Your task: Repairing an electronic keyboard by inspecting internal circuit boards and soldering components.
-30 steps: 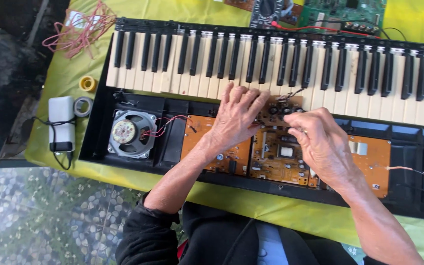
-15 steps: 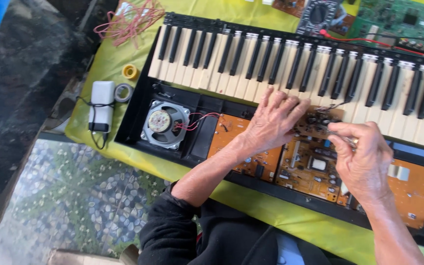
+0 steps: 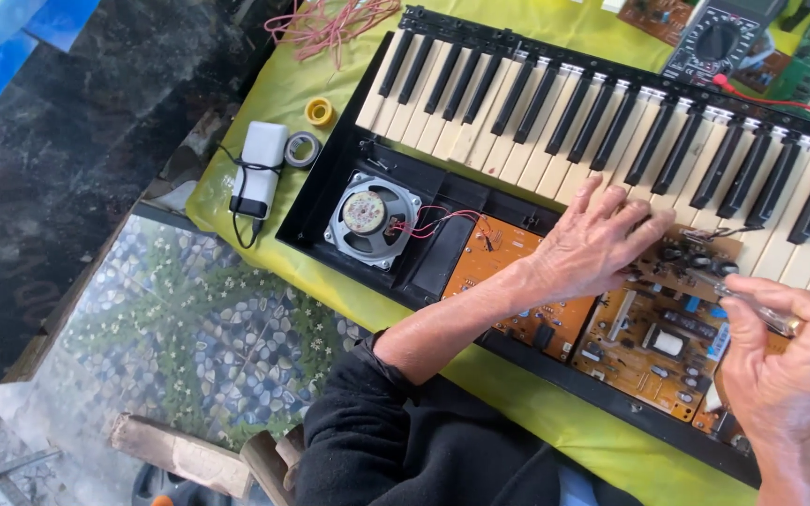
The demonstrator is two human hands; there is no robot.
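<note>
My right hand (image 3: 785,370) sits nearest, fingers pinched shut on a thin clear-handled tool (image 3: 747,307), probably a small screwdriver, its tip angled toward the small dark board (image 3: 696,265) at the key edge. Under it lies the orange circuit board (image 3: 653,342), in the open black keyboard case (image 3: 325,201).

My left hand (image 3: 592,245) lies flat, fingers spread and holding nothing, palm over the left orange board (image 3: 499,251), fingertips touching the small board and the white keys (image 3: 480,126).

To do this well, I judge: press steady with the left so the small board cannot rock, keep the tool upright on its mark, and stay clear of the thin red wires (image 3: 438,220) running to the round speaker (image 3: 367,220).

Farther left on the yellow-green cloth (image 3: 264,103): a white power bank (image 3: 260,169), grey tape roll (image 3: 303,148), yellow tape roll (image 3: 320,111). Farthest: a multimeter (image 3: 719,42).
</note>
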